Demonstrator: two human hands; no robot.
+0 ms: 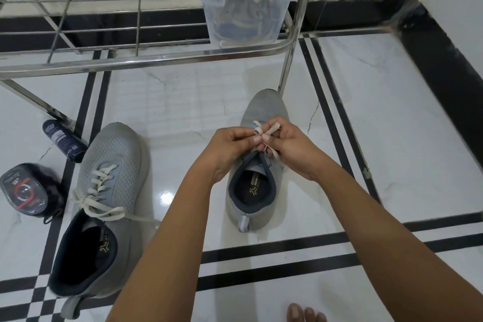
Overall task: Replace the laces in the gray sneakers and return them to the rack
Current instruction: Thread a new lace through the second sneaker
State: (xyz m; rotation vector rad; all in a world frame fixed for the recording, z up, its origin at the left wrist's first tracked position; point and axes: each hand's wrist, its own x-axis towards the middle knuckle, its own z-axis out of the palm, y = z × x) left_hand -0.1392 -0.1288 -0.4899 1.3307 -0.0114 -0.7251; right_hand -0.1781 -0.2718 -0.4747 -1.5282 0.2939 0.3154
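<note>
- The insole (255, 182) of the far sneaker (264, 110) carries pale capitals reading "ADVAN"; the rest is cut off by the dark collar. A gold branching logo mark sits beside the letters.
- The near sneaker (112, 159) shows the same gold mark on its footbed (103, 248), with the letters "AD" next to it and the remainder hidden.
- The dark blue can (64, 142) bears a block of white print, too small to read.
- The black round pack (23, 192) has a red-and-white label. Its small lettering is possibly a brand name but cannot be made out.
</note>
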